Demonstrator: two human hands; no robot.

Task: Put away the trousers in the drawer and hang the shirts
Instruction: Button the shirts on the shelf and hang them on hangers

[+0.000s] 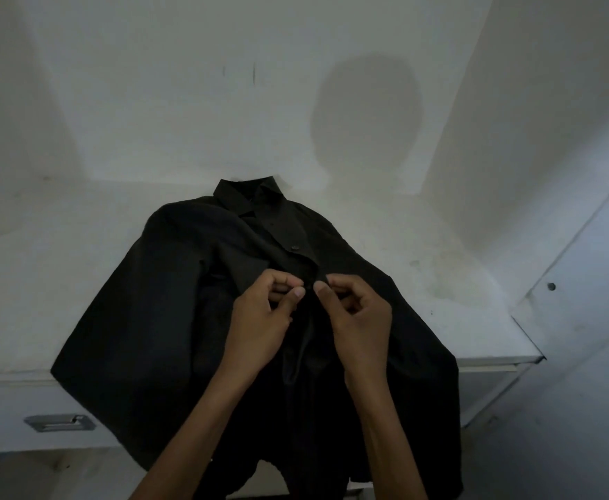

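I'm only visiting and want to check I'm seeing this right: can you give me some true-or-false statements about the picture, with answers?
1. The dark shirt lies on the white countertop, collar toward the wall. True.
2. Only one hand touches the shirt. False: the left hand and the right hand both pinch its front.
3. The shirt fits wholly on the countertop. False: its lower part hangs over the front edge.
4. A metal drawer handle sits at the lower left, below the countertop. True.
5. Trousers lie beside the shirt. False: none in view.
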